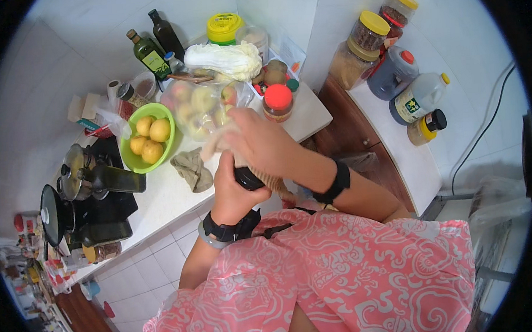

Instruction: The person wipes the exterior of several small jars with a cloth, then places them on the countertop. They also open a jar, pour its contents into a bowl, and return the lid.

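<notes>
My left hand (232, 192) grips a dark, round-ended object (248, 179), perhaps a bottle or jar; most of it is hidden by the hands. A beige ribbed cloth (216, 143) is bunched in my right hand (265, 144), wrapped over the object's upper side. Part of this cloth hangs below the right palm. The right fingers are slightly blurred. On the white counter (174, 201), left of my hands, lies a crumpled grey-green cloth (194, 170). Beyond my fingers sits a clear plastic bag of apples (196, 104).
A green bowl (172, 145) holds several yellow fruits. Behind stand a green oil bottle (153, 55) and a napa cabbage (223, 61). A red-lidded jar (277, 104) is near the counter's corner. Pots (72, 174) and dark bottles (119, 179) are at left. Jars and jugs (393, 69) line the right ledge.
</notes>
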